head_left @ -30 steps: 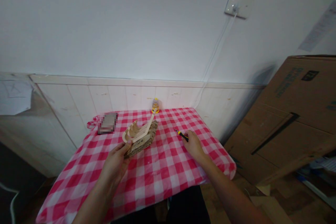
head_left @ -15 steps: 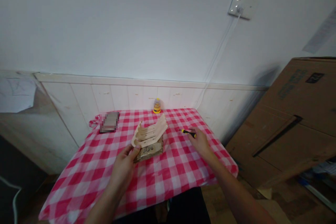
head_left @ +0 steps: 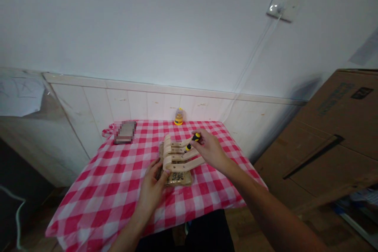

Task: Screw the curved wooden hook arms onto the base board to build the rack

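A slatted wooden piece (head_left: 169,159) with several curved pale slats and small holes rests on a flat brown packet (head_left: 178,179) with dark lettering. My left hand (head_left: 153,183) is closed on its near left corner, thumb at the front edge. In my right hand (head_left: 211,149) is a black and yellow screwdriver (head_left: 195,138), gripped by the handle and slanting down to the left. Its tip is over the slats; whether it sits in a hole I cannot tell. The right hand covers the slats' far right ends.
A red and white checked cloth covers the table (head_left: 118,189). At the back stands a small yellow container (head_left: 178,117) with a clear top. A blurred flat object (head_left: 125,132) lies at the back left. Large cardboard boxes (head_left: 319,141) stand right of the table, and a wall is behind.
My right hand has brought the screwdriver left, from beside the wooden piece to over its slats. The wooden piece has turned and now lies lower on the packet. The view has shifted slightly.
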Demonstrator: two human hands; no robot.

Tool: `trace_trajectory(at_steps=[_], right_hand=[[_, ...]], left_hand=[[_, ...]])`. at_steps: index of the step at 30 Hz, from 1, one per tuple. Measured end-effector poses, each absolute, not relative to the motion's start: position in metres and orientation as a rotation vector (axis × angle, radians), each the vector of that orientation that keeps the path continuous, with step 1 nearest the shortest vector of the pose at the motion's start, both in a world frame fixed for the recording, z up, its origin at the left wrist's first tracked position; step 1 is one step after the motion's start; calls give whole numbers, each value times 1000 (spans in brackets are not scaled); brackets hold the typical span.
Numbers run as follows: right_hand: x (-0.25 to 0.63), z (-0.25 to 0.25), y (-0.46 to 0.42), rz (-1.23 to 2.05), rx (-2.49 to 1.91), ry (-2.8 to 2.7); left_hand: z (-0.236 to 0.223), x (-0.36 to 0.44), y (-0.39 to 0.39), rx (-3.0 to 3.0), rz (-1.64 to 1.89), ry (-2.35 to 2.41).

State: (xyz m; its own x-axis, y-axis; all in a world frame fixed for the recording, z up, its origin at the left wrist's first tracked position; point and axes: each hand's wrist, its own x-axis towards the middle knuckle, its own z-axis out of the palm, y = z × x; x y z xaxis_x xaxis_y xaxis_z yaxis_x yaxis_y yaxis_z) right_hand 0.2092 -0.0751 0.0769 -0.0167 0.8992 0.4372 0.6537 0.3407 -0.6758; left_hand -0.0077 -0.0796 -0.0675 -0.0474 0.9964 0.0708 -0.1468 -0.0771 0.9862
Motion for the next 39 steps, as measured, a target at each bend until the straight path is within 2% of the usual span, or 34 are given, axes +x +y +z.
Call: trace_trajectory(at_steps=[13,39], right_hand=[[206,54,-59,304,-1468,-1860],[207,60,-51,335,-1491,-1886]], left_hand=[[-64,-3,-86,1269,1413,1165],[-65,-3,-87,1322,1403,1192]])
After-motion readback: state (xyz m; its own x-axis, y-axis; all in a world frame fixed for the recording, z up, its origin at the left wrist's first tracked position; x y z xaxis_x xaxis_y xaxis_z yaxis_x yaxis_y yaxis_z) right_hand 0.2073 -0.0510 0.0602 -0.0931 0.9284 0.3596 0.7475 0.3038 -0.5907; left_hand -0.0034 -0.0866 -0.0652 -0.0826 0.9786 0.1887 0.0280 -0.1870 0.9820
